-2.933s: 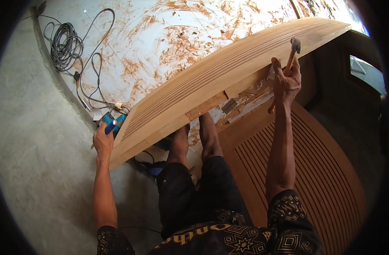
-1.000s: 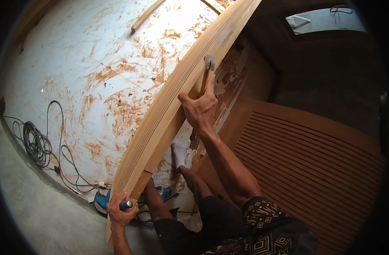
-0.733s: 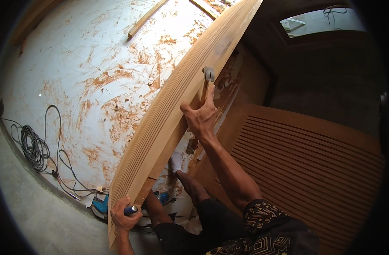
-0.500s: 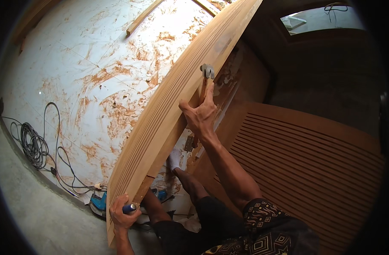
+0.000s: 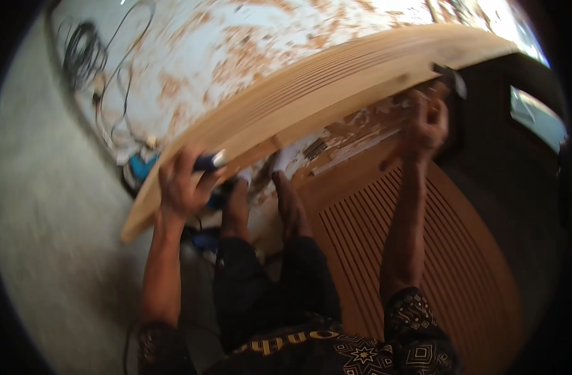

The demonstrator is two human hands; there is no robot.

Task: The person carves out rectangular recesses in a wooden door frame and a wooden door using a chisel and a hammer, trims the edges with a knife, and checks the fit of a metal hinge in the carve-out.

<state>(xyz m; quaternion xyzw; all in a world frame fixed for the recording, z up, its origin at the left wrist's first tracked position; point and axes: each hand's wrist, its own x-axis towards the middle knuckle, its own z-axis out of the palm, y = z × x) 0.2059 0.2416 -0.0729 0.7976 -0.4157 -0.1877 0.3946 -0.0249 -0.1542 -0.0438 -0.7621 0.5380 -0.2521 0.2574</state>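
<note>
A long light-wood slatted door panel (image 5: 298,119) stands on its edge in front of me, running from lower left to upper right. Near its left end is my left hand (image 5: 185,187), closed around a tool with a dark blue handle (image 5: 206,162) and a shiny end; its working part is hidden. The hand lies against the panel's edge. My right hand (image 5: 426,128) grips a claw hammer (image 5: 450,80) beside the far right part of the panel. The hammer's head is blurred by motion, and fingers cover most of its wooden handle.
A darker slatted wooden panel (image 5: 361,231) lies to my right. Beyond the light panel, a white, shaving-strewn sheet (image 5: 192,56) covers the floor. A coiled black cable (image 5: 83,53) lies at far left. A blue power tool (image 5: 139,167) sits by the panel's left end. A metal hinge (image 5: 314,149) lies near my feet.
My view has turned, so the panel now lies more level across it. My right hand has moved with the hammer toward the panel's far right end. The left hand still holds the blue-handled tool.
</note>
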